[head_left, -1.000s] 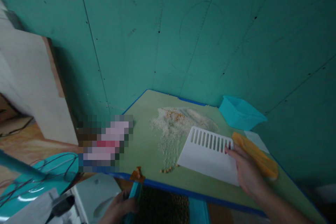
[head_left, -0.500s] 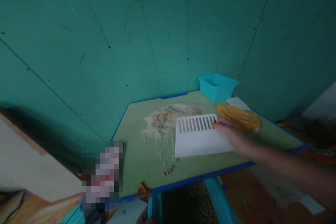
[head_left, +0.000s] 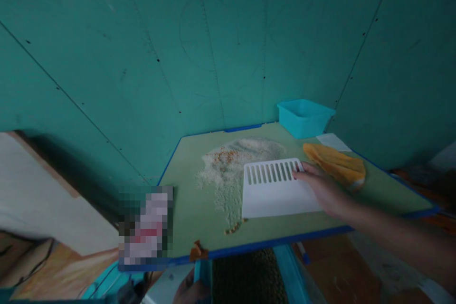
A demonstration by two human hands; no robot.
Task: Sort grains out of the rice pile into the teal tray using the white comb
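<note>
My right hand (head_left: 315, 183) grips a white slotted plastic panel (head_left: 278, 199) by its right end, thumb near the last slot. The panel lies low over the tabletop, its lower left corner beside a few brown beans (head_left: 233, 229). Left of and behind it spreads a heap of pale grains (head_left: 249, 147) with an orange-brown patch (head_left: 224, 156). Below the table's front edge, my left hand (head_left: 192, 289) is closed at the left wall of a turquoise bin (head_left: 294, 275) full of dark beans or grains (head_left: 247, 275). Part of that hand is cut off by the frame.
On the green table (head_left: 185, 199), edged in blue, stand a turquoise tub (head_left: 306, 123) at the back right, a yellow cloth (head_left: 335, 164) and a white sheet (head_left: 333, 141). Brown tape (head_left: 198, 251) sticks to the front edge. A blurred-out packet (head_left: 149, 228) lies front left. A green wall (head_left: 228, 47) rises behind.
The view has shifted, moving the table slightly right in the picture. Below it, the bin has moved left relative to the table, and more of my left hand shows. The panel is almost unmoved.
</note>
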